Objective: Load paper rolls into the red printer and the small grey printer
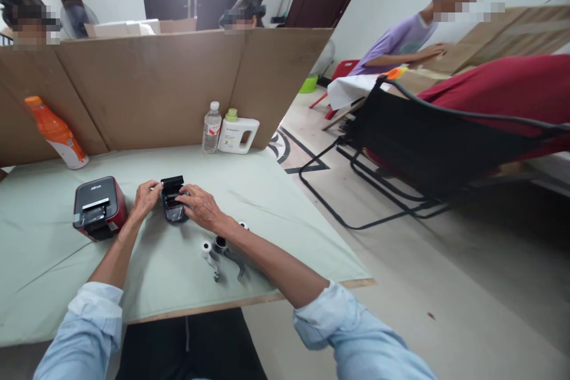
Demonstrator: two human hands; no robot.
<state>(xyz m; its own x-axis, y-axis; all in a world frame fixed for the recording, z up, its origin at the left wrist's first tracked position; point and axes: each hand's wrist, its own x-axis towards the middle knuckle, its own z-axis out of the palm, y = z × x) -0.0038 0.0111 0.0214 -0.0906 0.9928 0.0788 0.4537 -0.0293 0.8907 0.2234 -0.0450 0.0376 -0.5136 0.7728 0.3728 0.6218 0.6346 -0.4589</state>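
Note:
A small black printer (173,199) with its lid open lies on the pale green table (40,249). My left hand (145,198) grips its left side with curled fingers. From the right, my right hand (199,206) rests on the printer, fingers bent over its open top. Just in front of my right forearm lie a small white paper roll (205,248), a dark roll holder (219,243) and grey metal pieces (230,262). A red and black printer (98,208) stands to the left of my left hand.
An orange drink bottle (57,133) leans on the cardboard partition (146,86). A water bottle (211,127) and a white detergent jug (237,132) stand at the back. A black folding chair (414,148) is to the right. Other people sit behind the partition and at the far right.

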